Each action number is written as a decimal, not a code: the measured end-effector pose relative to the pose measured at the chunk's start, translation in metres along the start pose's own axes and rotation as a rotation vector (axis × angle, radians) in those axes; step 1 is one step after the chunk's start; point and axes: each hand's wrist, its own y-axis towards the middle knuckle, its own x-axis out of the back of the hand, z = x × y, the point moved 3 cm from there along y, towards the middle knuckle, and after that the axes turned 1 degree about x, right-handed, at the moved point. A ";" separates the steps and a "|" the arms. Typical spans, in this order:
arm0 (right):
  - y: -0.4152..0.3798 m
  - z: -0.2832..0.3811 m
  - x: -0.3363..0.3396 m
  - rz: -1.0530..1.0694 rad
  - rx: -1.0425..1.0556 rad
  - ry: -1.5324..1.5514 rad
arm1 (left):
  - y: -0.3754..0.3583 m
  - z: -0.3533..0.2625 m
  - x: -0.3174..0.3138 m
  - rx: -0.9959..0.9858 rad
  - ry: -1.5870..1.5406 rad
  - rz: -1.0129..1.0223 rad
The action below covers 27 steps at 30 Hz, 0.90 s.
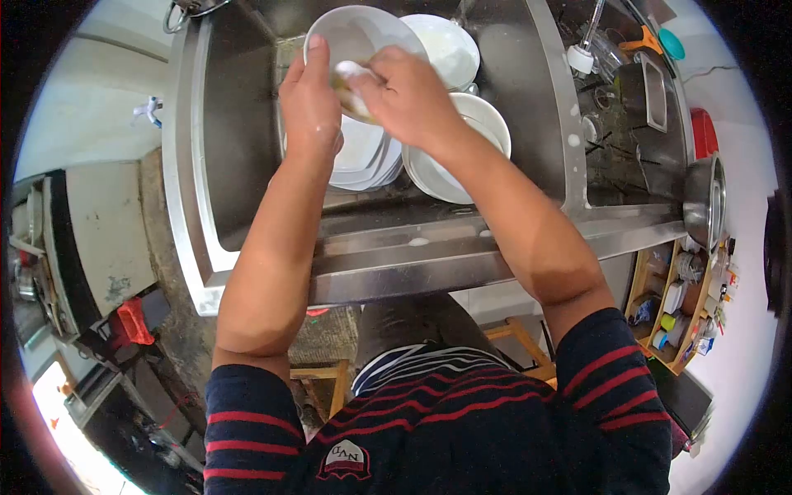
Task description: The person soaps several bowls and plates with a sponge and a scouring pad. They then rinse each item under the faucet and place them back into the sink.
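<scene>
My left hand (312, 103) grips a white bowl (363, 29) by its rim, thumb on the inner side, and tilts it above the sink. In my right hand (408, 95) is a foamy sponge (353, 101), yellowish where it shows, pressed inside the bowl; motion blurs it and my fingers hide part of it. Below the bowl lies a stack of white plates (359, 157). Right of that stack sit nested white bowls (499, 136), close to my right forearm. Another white dish (450, 49) rests farther back.
The steel sink (528, 107) has a raised front edge (412, 276) under my forearms. In the right-hand basin (610, 157) are glasses and dark sticks. A metal bowl (701, 202) stands at the far right, above a wooden shelf (672, 305). A tap (148, 111) is on the left wall.
</scene>
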 end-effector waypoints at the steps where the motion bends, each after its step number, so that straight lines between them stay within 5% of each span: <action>1: -0.003 0.007 -0.004 0.045 0.023 0.202 | 0.003 0.001 0.006 0.061 0.011 -0.013; 4: -0.002 0.010 -0.002 0.090 0.113 0.415 | 0.005 -0.007 0.018 0.127 -0.012 -0.067; 7: 0.008 -0.007 0.003 0.097 0.420 -0.047 | 0.005 -0.021 0.018 0.146 -0.025 -0.102; 11: 0.003 -0.008 -0.003 0.046 0.368 0.010 | 0.019 -0.015 0.031 0.312 0.115 -0.092; 16: -0.002 0.013 0.000 0.359 0.376 -0.042 | 0.033 -0.015 0.044 0.393 -0.041 0.039; 22: -0.008 0.018 -0.003 0.021 0.377 0.131 | 0.008 -0.005 0.023 0.275 0.147 0.063; 27: 0.003 0.005 0.014 0.122 0.516 0.069 | 0.016 -0.029 0.037 0.413 0.082 0.079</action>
